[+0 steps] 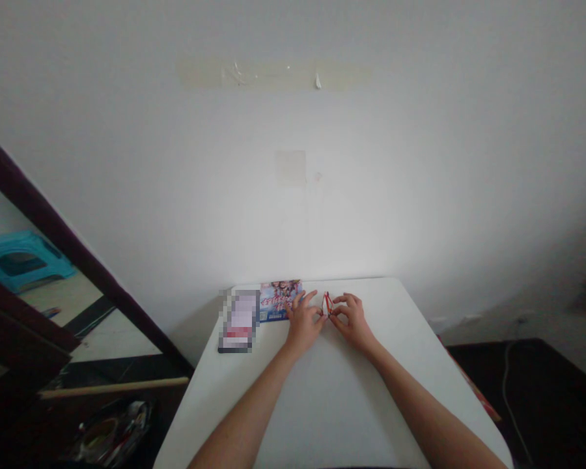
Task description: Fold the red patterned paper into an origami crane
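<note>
A small red-and-white piece, folded into a pointed shape like paper [327, 304], stands between my hands over the white table [332, 404]. My left hand [303, 324] pinches its lower left side with thumb and index finger, while the other fingers are spread out. At its lower right side my right hand [352, 322] grips with thumb and fingertips. Its exact kind is too small to make out. Just beyond my left hand lies a printed colour leaflet [273, 309], partly covered by the fingers.
A phone-like device, blurred out [241, 322], lies at the table's left, overlapping the leaflet. A white wall [322, 221] rises behind the table. On the left are a dark-framed mirror [83, 241] reflecting a blue stool [24, 260], and a dark bag-like thing [112, 433] on the floor.
</note>
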The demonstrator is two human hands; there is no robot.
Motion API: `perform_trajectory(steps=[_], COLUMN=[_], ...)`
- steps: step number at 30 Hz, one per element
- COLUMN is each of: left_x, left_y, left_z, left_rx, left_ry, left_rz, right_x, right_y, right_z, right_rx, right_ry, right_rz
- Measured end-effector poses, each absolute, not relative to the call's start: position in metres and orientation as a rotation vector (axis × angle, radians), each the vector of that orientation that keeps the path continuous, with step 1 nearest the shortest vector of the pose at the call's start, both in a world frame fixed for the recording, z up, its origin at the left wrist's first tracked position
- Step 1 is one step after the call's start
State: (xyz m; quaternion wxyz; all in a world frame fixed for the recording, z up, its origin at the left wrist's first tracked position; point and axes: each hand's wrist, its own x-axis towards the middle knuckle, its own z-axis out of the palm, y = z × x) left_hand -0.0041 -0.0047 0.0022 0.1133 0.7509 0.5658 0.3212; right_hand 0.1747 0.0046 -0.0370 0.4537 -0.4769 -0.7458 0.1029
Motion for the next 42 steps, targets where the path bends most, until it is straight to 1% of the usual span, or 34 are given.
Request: perform_trajectory(steps=[10,20,29,37,42], left_x=[-0.006,-0.005,-0.007,-0.004,-0.003], left_y=[-0.004,-0.003,-0.003,-0.003,-0.004], left_z=[0.004,0.002,0.002,-0.002,-0.001], left_rx=[2.225,2.186,2.149,2.161,2.122], left_ry=[1.693,1.734,1.737,1.711,1.717], left_rz=[0.952,0.967,1.157,1.012,1.011], right_x=[0.175,0.177,0.177,0.178,0.178], right_y=[0.006,0.003,0.002,0.004,0.006], right_z=[-0.039,-0.031,-0.029,-0.032,-0.035], right_rx=[-1.243,-1.202,-1.239,-1.246,-1.237], right_ry=[-1.769,-1.72,-1.625,-1.669,-1.705], right_rz=[0.3,0.341,0.298,0.277,0.253])
